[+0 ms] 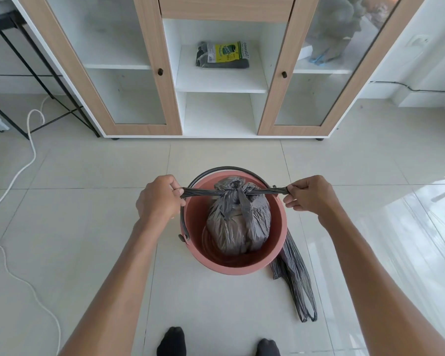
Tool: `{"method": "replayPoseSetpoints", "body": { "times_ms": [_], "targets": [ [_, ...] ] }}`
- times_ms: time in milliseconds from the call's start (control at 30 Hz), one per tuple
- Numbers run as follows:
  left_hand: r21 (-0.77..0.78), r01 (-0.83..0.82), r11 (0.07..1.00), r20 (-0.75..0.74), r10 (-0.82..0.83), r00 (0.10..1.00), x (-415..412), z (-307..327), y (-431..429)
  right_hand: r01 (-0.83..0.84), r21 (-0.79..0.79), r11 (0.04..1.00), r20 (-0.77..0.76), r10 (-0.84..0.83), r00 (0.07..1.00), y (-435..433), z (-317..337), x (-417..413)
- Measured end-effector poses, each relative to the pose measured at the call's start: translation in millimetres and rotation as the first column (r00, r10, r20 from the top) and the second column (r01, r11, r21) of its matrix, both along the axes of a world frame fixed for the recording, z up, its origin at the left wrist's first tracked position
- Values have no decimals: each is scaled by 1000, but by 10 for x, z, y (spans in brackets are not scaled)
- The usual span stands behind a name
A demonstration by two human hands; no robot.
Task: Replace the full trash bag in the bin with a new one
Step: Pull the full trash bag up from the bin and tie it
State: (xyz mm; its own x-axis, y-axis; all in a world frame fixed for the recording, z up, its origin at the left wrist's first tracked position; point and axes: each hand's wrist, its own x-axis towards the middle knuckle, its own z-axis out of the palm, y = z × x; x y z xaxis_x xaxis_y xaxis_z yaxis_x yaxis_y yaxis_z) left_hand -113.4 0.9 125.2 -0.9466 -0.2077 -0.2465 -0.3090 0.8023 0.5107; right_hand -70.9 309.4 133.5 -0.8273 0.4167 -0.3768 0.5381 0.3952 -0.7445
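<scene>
A pink bucket-style bin with a dark wire handle stands on the tiled floor in front of me. Inside it sits a full grey trash bag, knotted at the top. My left hand grips the bag's left handle and my right hand grips the right handle, both pulled taut sideways above the bin's rim. A folded, unused grey bag lies flat on the floor against the bin's right side.
A white and wood cabinet with glass doors stands behind the bin; a pack of trash bags lies on its middle shelf. A white cable snakes over the floor at left beside a black table frame. My dark-socked feet show at the bottom.
</scene>
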Motion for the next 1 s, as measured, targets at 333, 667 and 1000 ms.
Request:
{"method": "replayPoseSetpoints", "body": {
  "times_ms": [333,667,1000],
  "targets": [
    [-41,0,999,36,1,999,52,73,68,-4,54,999,17,3,1000,30,34,28],
    [-74,3,997,119,6,993,61,66,-144,48,-4,999,-3,-48,999,53,111,87],
    [97,1,995,-24,1,1000,1,143,-123,52,14,999,-113,-51,992,-31,235,16]
  ]
}}
